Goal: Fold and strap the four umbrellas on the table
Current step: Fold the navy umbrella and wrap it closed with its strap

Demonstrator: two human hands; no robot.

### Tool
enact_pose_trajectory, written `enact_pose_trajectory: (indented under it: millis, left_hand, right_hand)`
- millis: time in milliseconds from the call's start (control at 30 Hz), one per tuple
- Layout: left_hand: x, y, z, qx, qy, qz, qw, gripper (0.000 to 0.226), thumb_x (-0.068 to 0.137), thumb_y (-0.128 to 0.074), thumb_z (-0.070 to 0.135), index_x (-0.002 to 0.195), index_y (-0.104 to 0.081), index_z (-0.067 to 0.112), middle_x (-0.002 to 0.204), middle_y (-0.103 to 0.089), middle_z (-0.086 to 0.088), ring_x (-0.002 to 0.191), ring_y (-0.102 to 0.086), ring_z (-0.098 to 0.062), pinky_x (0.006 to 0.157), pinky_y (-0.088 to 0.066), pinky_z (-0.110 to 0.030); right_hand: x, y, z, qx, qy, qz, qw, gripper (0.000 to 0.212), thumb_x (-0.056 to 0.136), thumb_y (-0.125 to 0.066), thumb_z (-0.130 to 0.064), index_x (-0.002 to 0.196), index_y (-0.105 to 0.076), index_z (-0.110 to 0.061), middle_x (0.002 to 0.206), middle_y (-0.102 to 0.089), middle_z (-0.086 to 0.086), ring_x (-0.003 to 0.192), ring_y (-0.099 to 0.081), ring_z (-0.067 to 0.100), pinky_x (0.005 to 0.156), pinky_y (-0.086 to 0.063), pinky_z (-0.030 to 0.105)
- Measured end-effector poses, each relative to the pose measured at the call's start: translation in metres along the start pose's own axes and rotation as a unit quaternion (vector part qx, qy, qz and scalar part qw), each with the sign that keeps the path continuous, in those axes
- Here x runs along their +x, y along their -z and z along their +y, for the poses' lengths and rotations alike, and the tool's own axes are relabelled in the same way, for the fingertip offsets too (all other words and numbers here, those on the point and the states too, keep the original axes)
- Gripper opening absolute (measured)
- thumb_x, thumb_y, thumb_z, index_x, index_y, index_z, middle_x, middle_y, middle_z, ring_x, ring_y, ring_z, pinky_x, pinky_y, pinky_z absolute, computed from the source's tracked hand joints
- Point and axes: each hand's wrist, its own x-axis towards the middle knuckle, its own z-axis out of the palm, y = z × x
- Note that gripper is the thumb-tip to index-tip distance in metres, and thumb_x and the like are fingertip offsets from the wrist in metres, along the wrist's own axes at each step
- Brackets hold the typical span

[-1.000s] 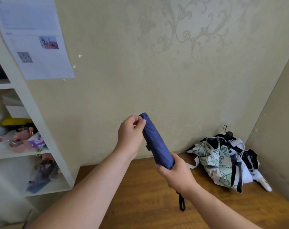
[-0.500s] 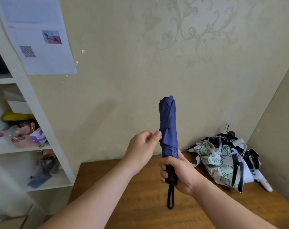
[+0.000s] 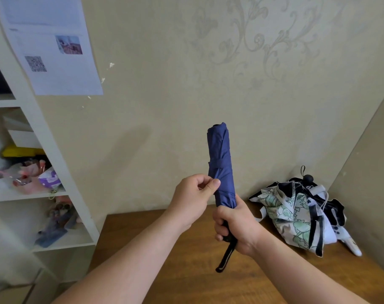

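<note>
The right hand (image 3: 238, 227) wraps its fingers (image 3: 219, 218) round the black handle of the blue umbrella (image 3: 221, 163), which stands upright above that fist, clear of the table (image 3: 186, 270). A wrist loop (image 3: 226, 257) dangles below the little finger. The canopy is rolled tight and a strap (image 3: 217, 164) already circles it, above both hands.

The left hand (image 3: 192, 201) sits just beside the roll, fingers curled in, thumb tip touching the fabric a little above the right fist. Whether it pinches a fold or only presses against the cloth, I cannot tell; nothing else is in it.

Judging by its look, this umbrella is light, with a stiff core and soft, slick fabric around it. The firm hold belongs on the handle, where the right fist already is; a second grip around the roll near the strap should keep the folds from slipping loose. Squeezing too hard could bend the thin ribs under the cloth.

Beyond the right knuckles, near the corner of the walls, lies a heap of other umbrellas (image 3: 296, 213), floral and black-and-white, loose and unstrapped. Their cloth is floppy, so they look best lifted by a handle.
</note>
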Motion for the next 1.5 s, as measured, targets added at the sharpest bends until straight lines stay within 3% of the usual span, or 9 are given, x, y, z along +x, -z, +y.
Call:
enact_pose_trajectory:
  millis: [167, 467, 767, 900, 1033, 1133, 1267, 1367, 1500]
  left_hand:
    - [0.001, 0.004, -0.002, -0.054, 0.053, 0.021, 0.997, 0.02, 0.104, -0.059, 0.048, 0.103, -0.067, 0.03, 0.094, -0.072, 0.009, 0.085, -0.067, -0.009, 0.075, -0.051, -0.025]
    - [-0.002, -0.002, 0.0, -0.133, 0.057, -0.004, 0.989, 0.02, 0.106, -0.061, 0.03, 0.097, -0.068, 0.014, 0.079, -0.065, 0.005, 0.077, -0.062, -0.009, 0.075, -0.049, -0.025]
    - [0.0, 0.0, 0.006, -0.157, 0.089, -0.013, 0.983, 0.021, 0.109, -0.052, 0.04, 0.111, -0.066, 0.024, 0.101, -0.074, 0.008, 0.097, -0.07, -0.015, 0.087, -0.054, -0.037]
    - [0.004, 0.003, 0.006, -0.133, 0.099, -0.055, 0.985, 0.026, 0.107, -0.057, 0.041, 0.117, -0.064, 0.018, 0.112, -0.077, 0.006, 0.104, -0.073, -0.015, 0.094, -0.055, -0.04]
    - [0.007, 0.006, 0.004, -0.117, 0.07, -0.018, 0.99, 0.017, 0.106, -0.061, 0.031, 0.108, -0.069, 0.017, 0.104, -0.078, 0.004, 0.101, -0.073, -0.015, 0.084, -0.052, -0.032]
    - [0.005, 0.007, -0.002, -0.094, 0.036, 0.029, 0.994, 0.012, 0.103, -0.065, 0.029, 0.1, -0.072, 0.019, 0.098, -0.077, 0.003, 0.098, -0.072, -0.018, 0.088, -0.057, -0.041]
    - [0.001, 0.007, -0.002, -0.06, 0.003, 0.022, 0.998, 0.018, 0.099, -0.063, 0.039, 0.092, -0.07, 0.025, 0.091, -0.074, 0.004, 0.094, -0.069, -0.019, 0.092, -0.054, -0.044]
    - [-0.001, 0.003, -0.001, -0.065, -0.004, 0.02, 0.998, 0.024, 0.097, -0.064, 0.036, 0.081, -0.062, 0.019, 0.081, -0.065, -0.005, 0.08, -0.058, -0.015, 0.081, -0.048, -0.036]
    - [-0.001, 0.003, 0.0, -0.086, 0.039, 0.009, 0.995, 0.026, 0.102, -0.066, 0.021, 0.075, -0.063, 0.019, 0.072, -0.06, 0.011, 0.072, -0.053, -0.007, 0.076, -0.043, -0.026]
  right_hand:
    - [-0.003, 0.003, -0.005, 0.007, -0.003, -0.035, 0.999, 0.063, 0.07, -0.06, 0.0, 0.131, -0.05, -0.012, 0.065, -0.039, 0.008, 0.047, -0.029, 0.019, 0.049, -0.039, 0.031]
    - [0.0, 0.008, -0.007, 0.065, -0.012, -0.045, 0.997, 0.057, 0.071, -0.06, -0.001, 0.127, -0.048, -0.002, 0.064, -0.036, 0.005, 0.043, -0.029, 0.016, 0.045, -0.038, 0.028]
    - [0.002, 0.02, -0.016, 0.186, -0.129, -0.174, 0.958, 0.031, 0.064, -0.075, -0.011, 0.06, -0.045, -0.011, 0.043, -0.035, -0.003, 0.032, -0.035, 0.008, 0.039, -0.042, 0.025]
    - [0.004, 0.026, -0.017, 0.236, -0.141, -0.267, 0.924, 0.036, 0.078, -0.088, -0.024, 0.088, -0.062, -0.001, 0.068, -0.057, 0.004, 0.037, -0.048, 0.008, 0.041, -0.045, 0.023]
    - [0.006, 0.014, -0.015, 0.059, -0.069, -0.098, 0.991, 0.064, 0.078, -0.085, -0.056, 0.122, -0.061, -0.016, 0.09, -0.056, 0.011, 0.05, -0.049, 0.018, 0.05, -0.05, 0.032]
    - [0.008, 0.009, -0.012, -0.067, -0.013, 0.008, 0.998, 0.036, 0.092, -0.07, -0.056, 0.117, -0.063, -0.032, 0.092, -0.062, 0.012, 0.067, -0.059, 0.027, 0.062, -0.051, 0.038]
    - [0.008, 0.003, -0.009, -0.08, 0.026, 0.062, 0.995, 0.015, 0.102, -0.061, -0.045, 0.104, -0.067, -0.031, 0.081, -0.056, 0.009, 0.059, -0.047, 0.024, 0.054, -0.036, 0.032]
    - [0.007, 0.0, -0.001, -0.083, 0.03, 0.082, 0.993, 0.029, 0.102, -0.058, -0.051, 0.11, -0.062, -0.023, 0.077, -0.051, 0.009, 0.053, -0.044, 0.022, 0.051, -0.033, 0.031]
    - [0.004, -0.003, -0.001, -0.068, 0.015, 0.066, 0.995, 0.043, 0.104, -0.052, -0.055, 0.117, -0.054, -0.014, 0.075, -0.049, 0.01, 0.05, -0.04, 0.021, 0.047, -0.032, 0.029]
